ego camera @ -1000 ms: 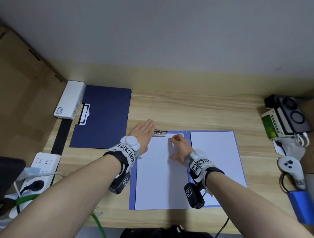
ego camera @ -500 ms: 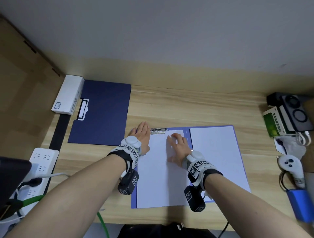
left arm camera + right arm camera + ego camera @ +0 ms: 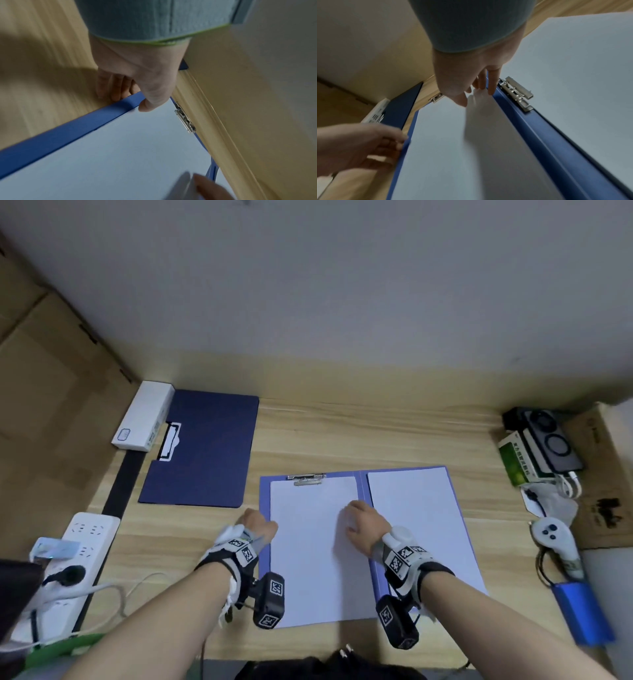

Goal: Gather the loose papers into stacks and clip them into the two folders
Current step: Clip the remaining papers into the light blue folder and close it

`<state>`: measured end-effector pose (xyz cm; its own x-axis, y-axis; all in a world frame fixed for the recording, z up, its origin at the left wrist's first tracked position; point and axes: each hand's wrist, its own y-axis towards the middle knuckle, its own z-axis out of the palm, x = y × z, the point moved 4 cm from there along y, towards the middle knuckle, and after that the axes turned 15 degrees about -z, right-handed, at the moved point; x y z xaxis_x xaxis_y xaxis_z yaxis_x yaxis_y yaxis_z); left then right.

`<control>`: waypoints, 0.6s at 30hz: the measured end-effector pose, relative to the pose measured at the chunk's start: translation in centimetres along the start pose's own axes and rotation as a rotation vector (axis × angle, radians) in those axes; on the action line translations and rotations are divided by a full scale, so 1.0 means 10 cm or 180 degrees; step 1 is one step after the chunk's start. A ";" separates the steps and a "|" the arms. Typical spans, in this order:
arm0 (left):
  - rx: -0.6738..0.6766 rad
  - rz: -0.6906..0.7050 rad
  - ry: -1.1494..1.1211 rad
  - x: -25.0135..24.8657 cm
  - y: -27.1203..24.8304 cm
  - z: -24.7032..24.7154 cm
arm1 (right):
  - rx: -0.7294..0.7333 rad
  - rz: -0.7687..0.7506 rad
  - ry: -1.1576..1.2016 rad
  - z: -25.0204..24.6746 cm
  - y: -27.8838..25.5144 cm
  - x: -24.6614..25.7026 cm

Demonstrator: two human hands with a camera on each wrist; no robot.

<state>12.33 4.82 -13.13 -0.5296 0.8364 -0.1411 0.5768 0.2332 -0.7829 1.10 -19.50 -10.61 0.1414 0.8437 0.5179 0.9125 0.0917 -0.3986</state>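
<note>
An open blue folder point(image 3: 263, 494) lies on the bench point(image 3: 342, 436), long side running away from the person, a paper stack point(image 3: 308, 542) under its top clip point(image 3: 307, 478). The left hand point(image 3: 257, 523) pinches the cover's left edge, thumb on top, fingers curled beneath. The right hand point(image 3: 361, 522) rests loosely curled fingertips on the stack beside the spine, holding nothing. A closed dark folder point(image 3: 202, 446) lies far left, nearer the left hand.

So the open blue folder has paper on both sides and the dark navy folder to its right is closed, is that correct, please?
Nearly: the head view shows the closed dark navy folder lying left of the open blue folder, not right. Paper does cover both sides.
</note>
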 end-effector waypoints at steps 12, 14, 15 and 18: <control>-0.0260 0.0754 -0.0778 -0.52 -0.87 -0.85 | 0.0233 -0.0083 0.1112 -0.07 0.05 0.21; -0.0282 0.0886 -0.0794 -0.69 -1.03 -0.97 | -0.0170 0.0060 0.1741 -0.18 0.09 0.20; -0.0287 0.0963 -0.0822 -0.81 -1.14 -1.00 | -0.0352 0.0034 0.1924 -0.27 0.07 0.18; -0.0068 0.1120 -0.1096 -1.16 -1.47 -0.89 | -0.0718 -0.0100 0.2327 -0.56 -0.11 0.03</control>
<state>15.59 -3.88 5.41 -0.4730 0.6546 -0.5897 0.7683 -0.0211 -0.6397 2.29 -22.35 -5.75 0.2603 0.2705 0.9269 0.9655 -0.0665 -0.2518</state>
